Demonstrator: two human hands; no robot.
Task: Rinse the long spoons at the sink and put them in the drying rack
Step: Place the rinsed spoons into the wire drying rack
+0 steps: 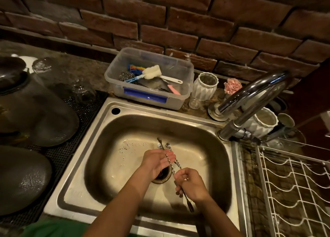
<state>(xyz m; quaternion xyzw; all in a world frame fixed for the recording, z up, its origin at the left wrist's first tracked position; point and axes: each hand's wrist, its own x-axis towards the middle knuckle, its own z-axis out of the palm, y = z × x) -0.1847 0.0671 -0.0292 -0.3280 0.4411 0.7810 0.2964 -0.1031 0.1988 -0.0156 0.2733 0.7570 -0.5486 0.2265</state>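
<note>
Over the steel sink (100, 147) I hold a bundle of long twisted-stem spoons (175, 162), bowls pointing away from me. My right hand (192, 184) grips the stems near their lower ends, fingers curled round them. My left hand (158, 162) lies palm up under the upper stems, its fingers nearly straight and touching them. The spoon bowls stick out beyond the left fingertips above the drain. The white wire drying rack (292, 188) stands right of the sink. No water runs from the tap (250, 95).
A clear plastic box (116, 86) of brushes and scourers sits behind the sink. White ribbed cups (205, 86) stand near the tap base. Dark lids and glassware cover the mat (85, 108) on the left. A brick wall runs along the back.
</note>
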